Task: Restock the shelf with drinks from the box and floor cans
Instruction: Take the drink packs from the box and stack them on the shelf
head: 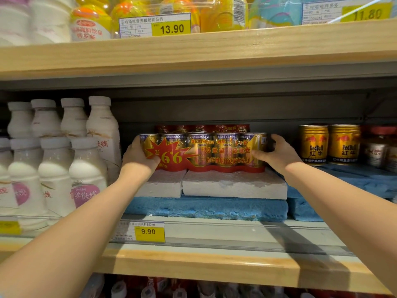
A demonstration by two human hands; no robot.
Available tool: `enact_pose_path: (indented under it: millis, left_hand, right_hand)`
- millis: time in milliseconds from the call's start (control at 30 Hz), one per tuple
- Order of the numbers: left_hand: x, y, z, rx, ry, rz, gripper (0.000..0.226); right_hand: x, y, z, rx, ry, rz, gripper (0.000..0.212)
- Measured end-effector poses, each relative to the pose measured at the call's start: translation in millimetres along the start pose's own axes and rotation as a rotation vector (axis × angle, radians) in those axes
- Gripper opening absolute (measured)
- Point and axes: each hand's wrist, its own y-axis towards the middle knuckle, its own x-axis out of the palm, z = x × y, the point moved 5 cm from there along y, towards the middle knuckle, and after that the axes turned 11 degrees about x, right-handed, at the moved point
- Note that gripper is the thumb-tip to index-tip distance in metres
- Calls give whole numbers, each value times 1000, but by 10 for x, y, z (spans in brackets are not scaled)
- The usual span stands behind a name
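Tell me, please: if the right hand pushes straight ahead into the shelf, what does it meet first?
Probably the dark back panel. The right hand grips the can multipack at its end, and nothing shows behind it, though depth is unclear.

1. White foam slabs (234, 186) lie on blue foam blocks (206, 208).
2. A yellow price tag reading 9.90 (149, 231) sits on the rail in front of the foam.
3. A 13.90 tag (171, 28) and an 11.80 tag (366, 12) hang on the rail above.
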Motion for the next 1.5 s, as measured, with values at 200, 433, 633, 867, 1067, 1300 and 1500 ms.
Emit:
enact_pose_path:
  millis: [200, 433, 633, 867, 1067, 1300, 1500]
  left_hand:
    - [-253, -505, 133, 153, 66, -38, 31]
    - [-619, -1273, -28, 416, -19, -158, 59]
    - [-876, -2113, -375, 533, -32, -345, 61]
    - [-567, -2968, -996, 321, -104, -563, 60]
    - [-135, -3778, -1571, 66, -89, -748, 49]
    - [400, -4821, -2043, -173, -56, -883, 46]
    - [683, -5875, -2578, -453, 54, -1003, 45]
  right_hand:
    - [31, -390, -37, 33, -2, -8, 66]
    - [145, -1441, 166, 22, -80, 108, 60]
    - [478, -2314, 486, 98, -172, 104, 56]
    - [955, -3081, 1278, 275, -238, -45, 54]
    - [1194, -3558, 2252, 475, -238, -195, 53]
    - [1467, -4089, 3513, 691, -178, -337, 51]
    - [1817, -4562, 4554, 884, -206, -505, 46]
